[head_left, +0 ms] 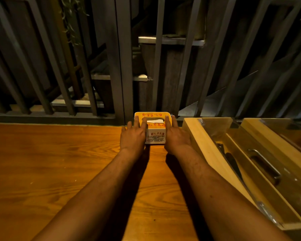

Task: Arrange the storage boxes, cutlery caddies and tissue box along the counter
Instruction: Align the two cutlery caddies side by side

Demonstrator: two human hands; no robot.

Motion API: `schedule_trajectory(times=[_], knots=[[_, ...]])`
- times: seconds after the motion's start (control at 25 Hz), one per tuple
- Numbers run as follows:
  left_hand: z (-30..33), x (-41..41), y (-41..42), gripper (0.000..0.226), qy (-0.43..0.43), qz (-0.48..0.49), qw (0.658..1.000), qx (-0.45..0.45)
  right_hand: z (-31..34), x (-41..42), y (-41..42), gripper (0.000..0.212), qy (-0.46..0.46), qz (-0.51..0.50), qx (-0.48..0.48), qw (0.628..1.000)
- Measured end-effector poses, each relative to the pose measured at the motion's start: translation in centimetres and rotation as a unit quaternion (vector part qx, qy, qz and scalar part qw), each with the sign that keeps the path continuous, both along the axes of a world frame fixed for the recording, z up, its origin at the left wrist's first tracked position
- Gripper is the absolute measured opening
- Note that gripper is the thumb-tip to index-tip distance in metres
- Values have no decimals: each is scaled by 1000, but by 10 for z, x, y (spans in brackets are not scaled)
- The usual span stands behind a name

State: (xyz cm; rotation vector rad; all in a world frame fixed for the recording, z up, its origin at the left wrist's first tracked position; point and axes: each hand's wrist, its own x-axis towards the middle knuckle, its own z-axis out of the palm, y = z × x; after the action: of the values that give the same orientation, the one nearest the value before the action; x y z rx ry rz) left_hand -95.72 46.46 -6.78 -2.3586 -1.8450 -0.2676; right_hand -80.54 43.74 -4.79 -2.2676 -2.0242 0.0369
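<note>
- Both hands were on the tissue box (154, 131), which sat at the far edge of the wooden counter (50, 171), right up against the dark slatted railing (118, 66).
- The left hand (133, 136) pressed flat on the box's left side, fingers stretched out and laid over the top; the right hand (175, 136) did the same on the right side. It was a squeeze between two palms, nothing curled underneath.
- That looked like the weak spot: a light card box pinched from the sides could buckle or slip if lifted.
- A tissue (153, 121) showed in the top slot, and a fingertip lay close to it; a drag there might have pulled it out.
- Just to the right stood a wooden cutlery caddy (215, 160) with a clear cover, a second one (268, 134) behind it. A slide rightwards risked knocking the box into the nearer one.
- Gaps between the slats sat just behind the box, so a hard push forward could have jammed it.
</note>
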Motion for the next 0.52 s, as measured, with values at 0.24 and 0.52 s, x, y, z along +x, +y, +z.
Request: schedule_trajectory(times=[0.24,0.52], knots=[[40,21,-97,57,-71,-36,995,58,49,7,-77,64,46,39,118,991],[49,96,-253,49,-185,-45,979,79,52,118,-231,33,100,37,139,985]])
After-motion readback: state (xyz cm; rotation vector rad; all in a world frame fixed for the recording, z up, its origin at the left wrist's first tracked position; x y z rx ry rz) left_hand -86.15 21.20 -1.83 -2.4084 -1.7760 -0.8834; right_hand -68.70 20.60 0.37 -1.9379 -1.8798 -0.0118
